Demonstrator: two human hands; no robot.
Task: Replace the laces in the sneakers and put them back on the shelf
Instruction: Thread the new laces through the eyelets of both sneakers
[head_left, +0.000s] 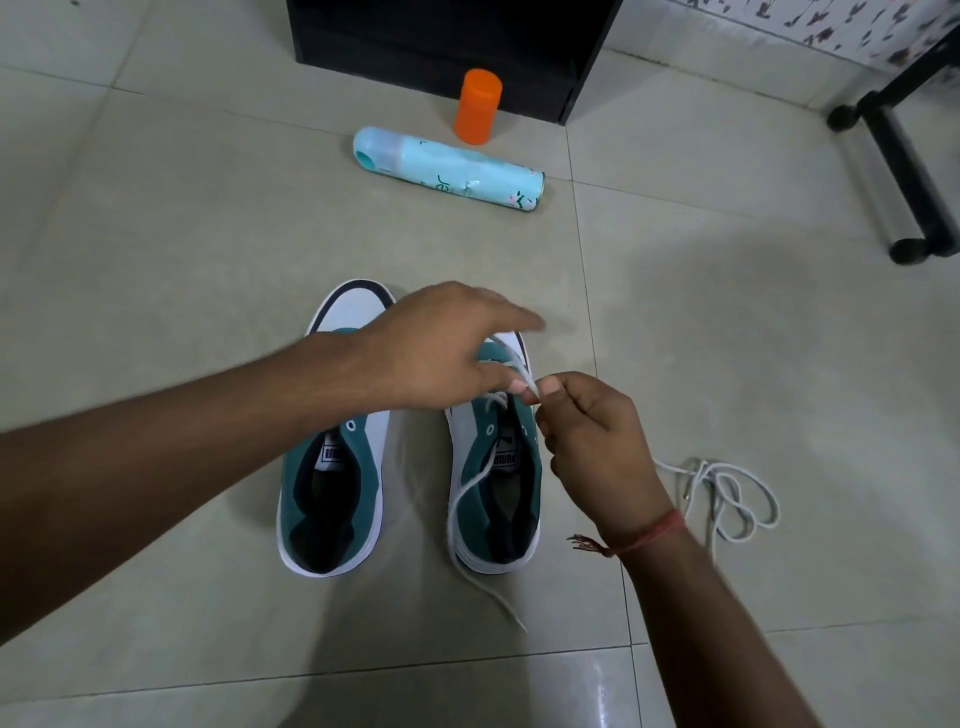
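Floor (156, 218): pale tiles with thin grout lines. Two sneakers (332, 467) stand on it side by side, toes away from the camera; the right one (493, 499) carries a white lace (470, 483) whose end trails onto the tile behind the heel. A loose lace (727, 499) lies coiled just right of the pair. Farther off, a light-blue can (452, 169) lies on its side; an orange container (478, 106) stands upright just behind it, at the foot of a black shelf (447, 47). A black frame (904, 171) rests at far right.

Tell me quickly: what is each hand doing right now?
Left hand: open, fingers spread above the right-side sneaker, gripping nothing visible.
Right hand: closed, pinching the white lace threaded in that sneaker.
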